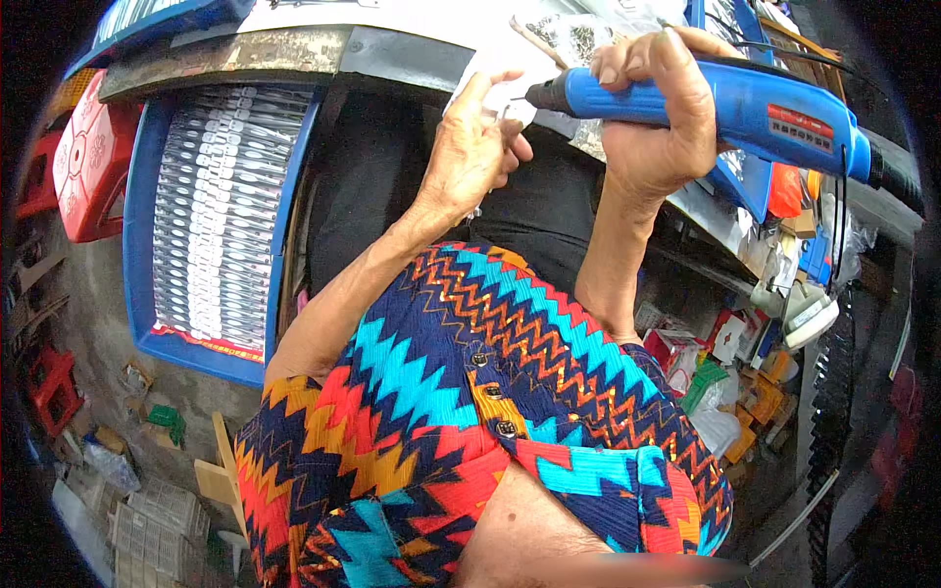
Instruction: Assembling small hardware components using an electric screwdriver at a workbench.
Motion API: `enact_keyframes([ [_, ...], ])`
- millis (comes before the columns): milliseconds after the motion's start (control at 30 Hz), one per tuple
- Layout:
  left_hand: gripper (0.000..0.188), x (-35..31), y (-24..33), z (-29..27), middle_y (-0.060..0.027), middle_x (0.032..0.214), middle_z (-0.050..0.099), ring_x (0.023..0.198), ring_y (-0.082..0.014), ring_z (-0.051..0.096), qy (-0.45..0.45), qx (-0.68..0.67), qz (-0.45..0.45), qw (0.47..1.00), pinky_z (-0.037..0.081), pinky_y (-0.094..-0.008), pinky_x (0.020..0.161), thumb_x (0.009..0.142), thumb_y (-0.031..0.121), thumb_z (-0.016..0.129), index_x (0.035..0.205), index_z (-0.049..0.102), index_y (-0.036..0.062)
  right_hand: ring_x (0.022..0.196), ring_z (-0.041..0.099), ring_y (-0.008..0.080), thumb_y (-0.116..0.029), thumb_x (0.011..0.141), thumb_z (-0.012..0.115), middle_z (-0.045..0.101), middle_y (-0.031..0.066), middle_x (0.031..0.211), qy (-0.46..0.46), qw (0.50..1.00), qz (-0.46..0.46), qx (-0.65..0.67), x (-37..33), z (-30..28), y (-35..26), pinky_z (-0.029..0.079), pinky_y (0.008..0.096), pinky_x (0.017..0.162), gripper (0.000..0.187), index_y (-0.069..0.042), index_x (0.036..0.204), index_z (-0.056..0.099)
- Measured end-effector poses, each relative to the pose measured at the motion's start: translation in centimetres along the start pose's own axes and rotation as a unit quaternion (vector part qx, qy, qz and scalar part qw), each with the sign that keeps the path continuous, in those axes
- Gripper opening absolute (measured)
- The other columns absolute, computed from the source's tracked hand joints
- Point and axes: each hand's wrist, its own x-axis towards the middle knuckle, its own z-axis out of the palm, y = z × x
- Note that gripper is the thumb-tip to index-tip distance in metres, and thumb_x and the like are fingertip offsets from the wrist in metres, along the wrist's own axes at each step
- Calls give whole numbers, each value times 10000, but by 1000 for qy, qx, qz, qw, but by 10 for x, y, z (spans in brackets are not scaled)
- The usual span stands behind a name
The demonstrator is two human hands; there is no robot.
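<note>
My right hand (667, 113) is wrapped round a blue power screwdriver (750, 103), held nearly level with its black nose pointing left. A dark cord runs from the tool's far right end. My left hand (470, 147) pinches a small white piece (509, 99) between thumb and fingers, right at the screwdriver's tip. The piece's exact kind does not show, since the fingers cover much of it. Both hands are above the near edge of a workbench (407, 59).
To the left, a blue tray (139, 284) holds several rows of slim silver-and-white pieces. Beyond it stands a red plastic stool (93, 162). Clear plastic bags (652, 15) lie on the bench at the far right. Boxes and scraps (750, 412) litter the floor at right.
</note>
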Motion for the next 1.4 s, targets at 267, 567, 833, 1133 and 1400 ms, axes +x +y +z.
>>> enact_keyframes([
  [267, 424, 8, 0, 7, -76, 630, 535, 452, -62, 400, 19, -5, -4, 1000, 275, -176, 355, 842, 66, 538, 1232, 372, 70, 529, 465, 194, -78, 764, 544, 474, 73, 612, -5, 999, -27, -28, 4, -2, -3, 385, 361, 575, 156, -5, 887, 481],
  [567, 344, 9, -2, 6, -49, 620, 516, 465, -60, 446, 32, 16, -2, 999, 341, -189, 360, 859, 25, 401, 1201, 370, 58, 510, 450, 148, -50, 796, 520, 451, 74, 599, 27, 999, -29, -32, 0, 8, 2, 406, 272, 518, 239, 28, 993, 410],
  [833, 341, 9, -5, 6, -45, 613, 520, 462, -59, 450, 31, 16, 9, 999, 348, -190, 361, 862, 25, 420, 1197, 368, 58, 501, 445, 148, -31, 799, 513, 458, 76, 599, 15, 999, -28, -27, 3, 8, 1, 403, 275, 515, 165, 21, 942, 450],
  [1133, 339, 10, -7, 6, -41, 593, 526, 457, -60, 454, 53, 32, 11, 998, 356, -194, 359, 857, 29, 434, 1192, 380, 51, 482, 456, 141, -26, 782, 521, 467, 66, 587, 32, 996, -39, -71, 3, 14, 3, 409, 265, 493, 170, 19, 935, 459],
  [1400, 342, 10, -2, 15, -26, 579, 514, 441, -53, 435, 79, 59, -2, 995, 330, -186, 346, 836, 13, 477, 1165, 410, 77, 457, 454, 117, -27, 773, 527, 477, 50, 587, -32, 981, -68, -180, 8, 15, 10, 399, 244, 455, 102, 29, 849, 489],
])
